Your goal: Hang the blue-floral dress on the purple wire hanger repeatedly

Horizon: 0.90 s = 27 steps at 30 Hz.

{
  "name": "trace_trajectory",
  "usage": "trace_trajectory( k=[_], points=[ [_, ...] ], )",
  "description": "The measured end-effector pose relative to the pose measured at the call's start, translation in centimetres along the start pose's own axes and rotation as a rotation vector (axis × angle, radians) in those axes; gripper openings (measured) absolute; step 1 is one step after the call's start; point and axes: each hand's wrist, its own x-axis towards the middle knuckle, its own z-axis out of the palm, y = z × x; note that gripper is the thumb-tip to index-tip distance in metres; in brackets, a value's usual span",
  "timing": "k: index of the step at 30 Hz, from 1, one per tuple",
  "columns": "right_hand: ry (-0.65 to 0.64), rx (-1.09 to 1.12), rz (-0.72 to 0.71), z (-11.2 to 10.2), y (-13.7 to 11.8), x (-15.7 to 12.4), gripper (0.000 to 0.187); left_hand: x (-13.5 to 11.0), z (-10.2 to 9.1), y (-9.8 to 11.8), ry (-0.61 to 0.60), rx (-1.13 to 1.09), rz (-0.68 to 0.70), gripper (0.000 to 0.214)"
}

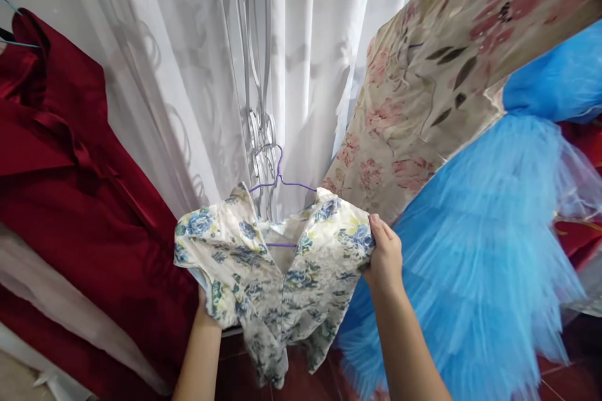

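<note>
A small white dress with blue flowers (pixel 263 275) hangs on a purple wire hanger (pixel 281 182) in front of me. My right hand (pixel 385 256) is closed on the dress's right shoulder, thumb and fingers pinching the cloth. My left hand (pixel 205 305) reaches up under the dress's left sleeve; its fingers are hidden behind the fabric. The hanger's hook rises in front of a white sheer curtain (pixel 188 74).
A dark red satin garment (pixel 70 169) hangs at the left. A beige dress with pink flowers (pixel 423 87) and a bright blue tulle skirt (pixel 480 250) hang at the right. A metal window grille (pixel 258 74) shows behind the curtain. Red floor lies below.
</note>
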Motion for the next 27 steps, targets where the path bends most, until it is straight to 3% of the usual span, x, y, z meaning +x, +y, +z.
trace_trajectory(
  k=[3, 5, 9, 13, 15, 17, 19, 21, 24, 27],
  points=[
    [0.093, 0.072, -0.052, 0.5, 0.0, 0.4, 0.033, -2.6, -3.6, -0.7, -0.054, -0.432, -0.17, 0.08],
    [0.115, 0.081, -0.075, 1.0, 0.1, 0.5, 0.033, -3.4, -4.5, -0.8, -0.052, -0.61, -0.257, 0.071],
    [-0.042, -0.022, -0.065, 1.6, 0.7, 0.3, 0.035, -3.9, -4.3, -1.4, 0.14, -0.382, -0.168, 0.059],
    [-0.21, -0.21, -0.087, -0.1, 1.4, 0.2, 0.037, -5.2, -4.8, -3.8, 0.233, -0.181, -0.17, 0.053],
    [-0.164, -0.344, -0.215, -1.4, 1.7, -0.2, 0.037, -6.3, -5.6, -5.1, 0.213, -0.127, -0.231, 0.052],
    [0.009, -0.464, -0.4, -2.3, 2.2, -1.2, 0.042, -7.4, -6.5, -6.2, 0.174, -0.059, -0.283, 0.051],
    [0.052, -0.548, -0.458, -2.2, 3.3, -2.8, 0.035, -8.3, -7.1, -6.8, 0.153, 0.011, -0.312, 0.048],
    [-0.164, -0.6, -0.345, -1.3, 5.2, -4.7, 0.024, -8.8, -7.2, -6.9, 0.153, 0.061, -0.32, 0.045],
    [-0.613, -0.699, -0.078, 1.3, 8.9, -7.0, 0.026, -8.8, -7.0, -6.3, 0.144, 0.065, -0.326, 0.044],
    [-0.768, -0.784, 0.056, 3.8, 12.2, -8.1, 0.024, -8.4, -7.1, -5.6, 0.141, 0.056, -0.343, 0.043]
  ],
)
